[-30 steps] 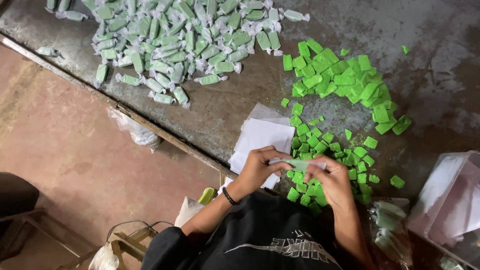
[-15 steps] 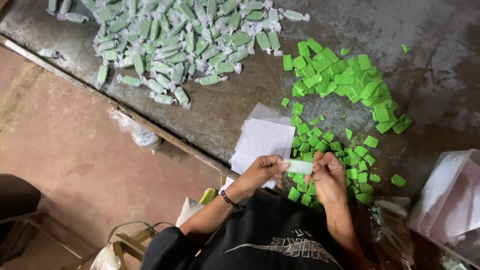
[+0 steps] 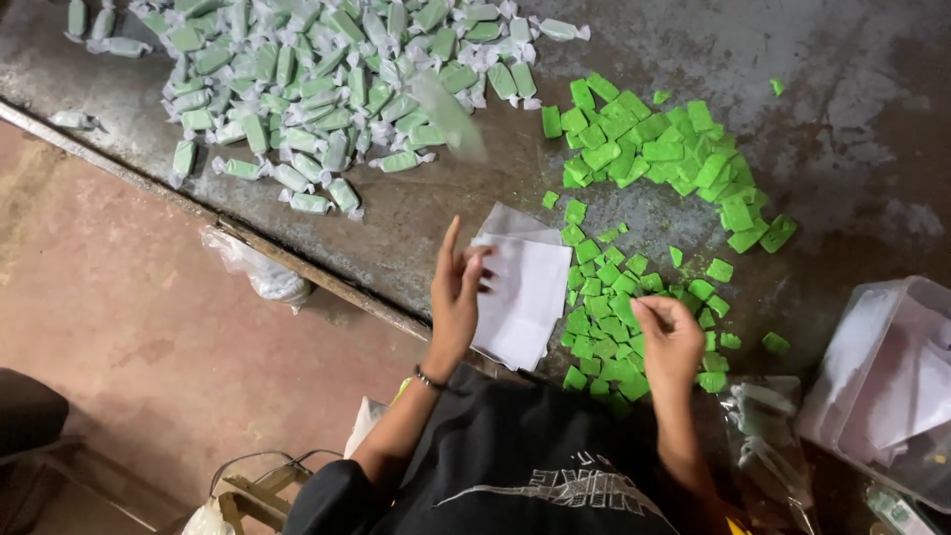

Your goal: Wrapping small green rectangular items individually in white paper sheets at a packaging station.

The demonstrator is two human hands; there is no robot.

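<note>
My left hand (image 3: 456, 287) is raised with its fingers spread, over the left edge of a stack of white wrapper sheets (image 3: 530, 302). A blurred wrapped piece (image 3: 451, 117) is in the air beyond it, beside a big pile of wrapped pale-green sweets (image 3: 307, 99). My right hand (image 3: 669, 337) hovers with curled fingers over loose bright-green unwrapped blocks (image 3: 599, 297); whether it grips one is hidden. More green blocks (image 3: 659, 149) are heaped farther back on the grey table (image 3: 852, 129).
A clear plastic bag with white sheets (image 3: 892, 376) lies at the right. A smaller clear bag (image 3: 768, 436) sits near my right elbow. Crumpled plastic (image 3: 258, 267) hangs at the table edge, above the reddish floor (image 3: 119, 327).
Both hands were together twisting a wrapper around a green piece. Now they are apart: the left has opened, the wrapped piece flies toward the far pile, and the right has dropped to the green blocks.
</note>
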